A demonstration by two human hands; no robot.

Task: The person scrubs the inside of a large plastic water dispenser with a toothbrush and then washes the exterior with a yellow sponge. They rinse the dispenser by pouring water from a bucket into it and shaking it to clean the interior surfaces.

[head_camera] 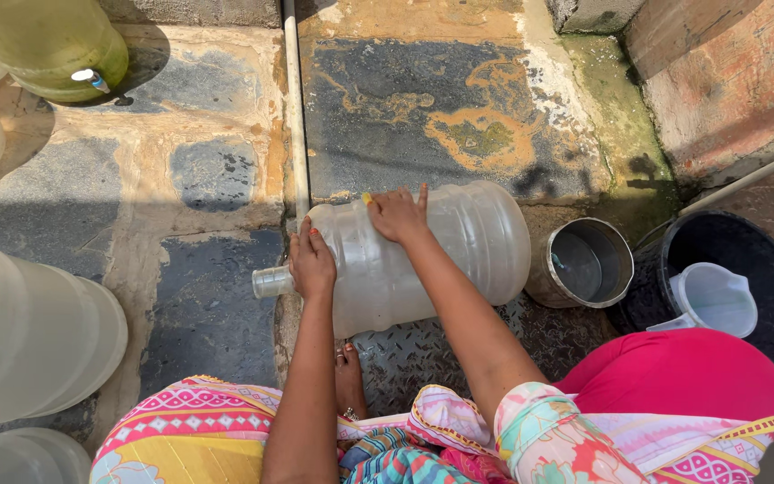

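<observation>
A big clear water jug (423, 255) lies on its side in the middle of the view, neck pointing toward 9 o'clock, resting on a patterned metal plate (423, 354) at the edge of the stained stone floor (208, 179). The left hand (313, 263) grips the jug's shoulder just behind the neck, fingers curled over the slope and thumb toward the opening, so the jug sits under and to the 3 o'clock side of those fingers. The right hand (398, 213) lies on the upper wall of the jug, fingers (422, 197) spread and pressing flat, index pointing toward 12 o'clock; the jug's body runs beneath the palm and on toward 3 o'clock.

Just beside the jug's base at 3 o'clock stands a steel pot (584, 263) with water in it. Further toward 3 o'clock is a black bucket (763, 260) holding a clear plastic pitcher (714, 300). More pale jugs (29, 332) line the 9 o'clock edge, and a greenish one (47, 40) with a tap sits at 11 o'clock. A thin pipe (296, 108) runs from the jug toward 12 o'clock.
</observation>
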